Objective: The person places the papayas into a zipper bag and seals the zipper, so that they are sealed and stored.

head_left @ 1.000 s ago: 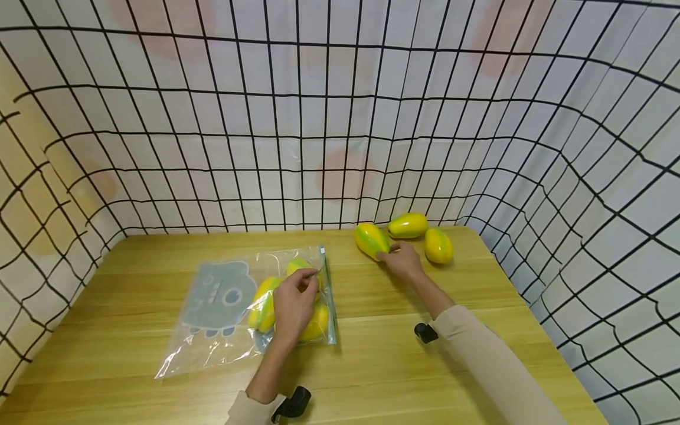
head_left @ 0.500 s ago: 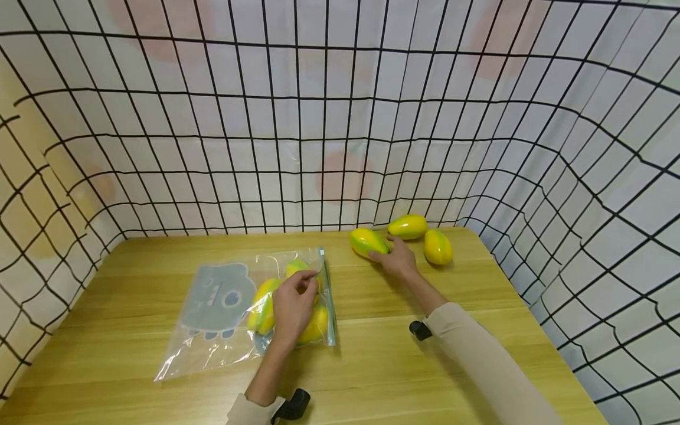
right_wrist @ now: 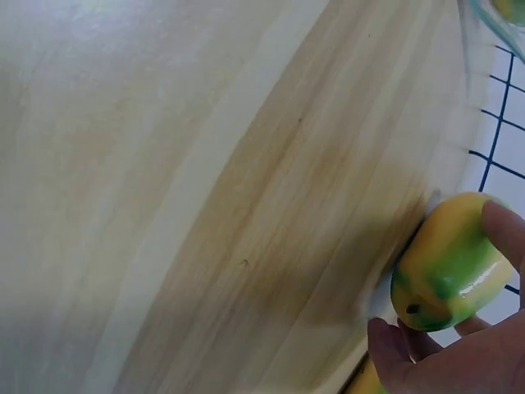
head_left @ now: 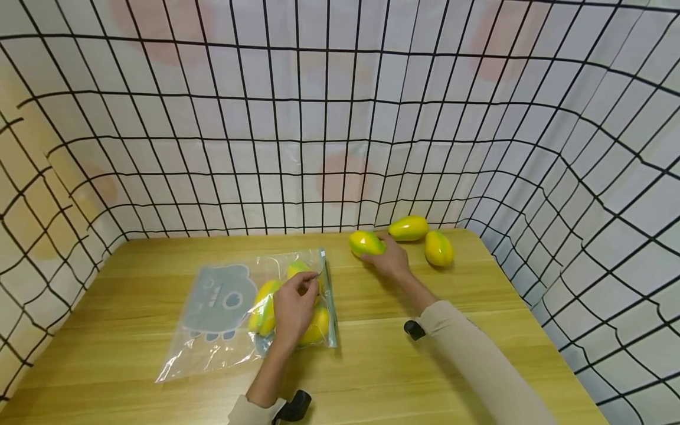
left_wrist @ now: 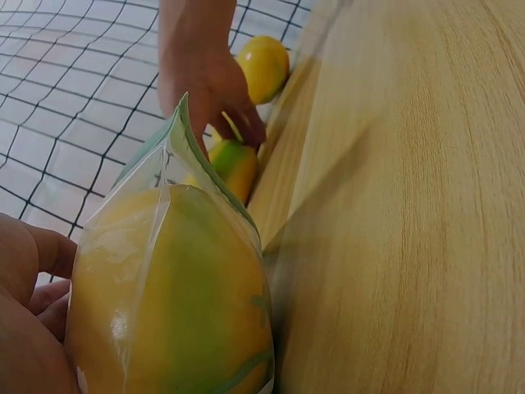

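Note:
In the head view my left hand [head_left: 292,307] pinches the upper film of a clear zip bag [head_left: 212,348], near its zip end. Several yellow-green papayas [head_left: 264,313] lie inside the bag; one papaya [left_wrist: 180,287] fills the near part of the left wrist view. My right hand [head_left: 390,258] grips a loose papaya [head_left: 366,242] at the table's back. In the right wrist view, thumb and fingers lie on opposite sides of this papaya [right_wrist: 451,263], its stem end showing. Whether it is off the table is hard to tell.
Two more papayas lie at the back right: one papaya [head_left: 408,228] by the wall, another papaya [head_left: 439,248] nearer the right edge. A white cloth wall with a black grid [head_left: 340,118] encloses the wooden table [head_left: 372,366] at the back and sides.
My right hand has shifted slightly left and closed further round the papaya, which has turned and moved a little left. The left hand and the bag stay in place.

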{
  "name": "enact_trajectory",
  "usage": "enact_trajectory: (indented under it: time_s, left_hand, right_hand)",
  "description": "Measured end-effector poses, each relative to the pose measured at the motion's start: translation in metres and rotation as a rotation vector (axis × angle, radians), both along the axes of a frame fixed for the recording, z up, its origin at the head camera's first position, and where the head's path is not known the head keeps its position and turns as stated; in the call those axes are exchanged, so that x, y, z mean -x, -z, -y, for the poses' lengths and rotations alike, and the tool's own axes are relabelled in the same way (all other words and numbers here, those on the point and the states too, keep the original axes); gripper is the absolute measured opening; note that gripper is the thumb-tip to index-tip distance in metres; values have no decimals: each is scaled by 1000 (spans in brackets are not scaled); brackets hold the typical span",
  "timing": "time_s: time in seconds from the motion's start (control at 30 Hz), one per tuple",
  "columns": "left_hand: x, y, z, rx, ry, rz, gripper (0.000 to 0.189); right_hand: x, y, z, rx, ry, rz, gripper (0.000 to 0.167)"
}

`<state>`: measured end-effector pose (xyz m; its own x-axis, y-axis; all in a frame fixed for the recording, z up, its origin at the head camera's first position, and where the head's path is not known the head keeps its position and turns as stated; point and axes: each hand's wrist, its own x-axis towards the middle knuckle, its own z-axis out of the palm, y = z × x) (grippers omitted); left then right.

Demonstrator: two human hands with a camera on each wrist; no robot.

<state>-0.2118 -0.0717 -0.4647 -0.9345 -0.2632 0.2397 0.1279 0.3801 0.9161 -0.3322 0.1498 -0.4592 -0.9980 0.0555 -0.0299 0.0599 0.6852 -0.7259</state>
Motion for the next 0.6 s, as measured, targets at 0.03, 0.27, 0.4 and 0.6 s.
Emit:
enact_trajectory:
  time_s: [0.03,0.27,0.4,0.6]
  left_hand:
    - [0,0,0,0,0,1,18]
    - [0,0,0,-7,4,-7,18]
    - [0,0,1,-6,1,-8,19]
    - [1,1,0,-7,2,1,19]
  right_hand:
    - [-1,0,0,3,4,-5,77]
    - [-4,2,-3,12,45,-23,76]
    - [-5,2,-2,25,46,-31,76]
    - [-7,3,-1,18,48,-53,74]
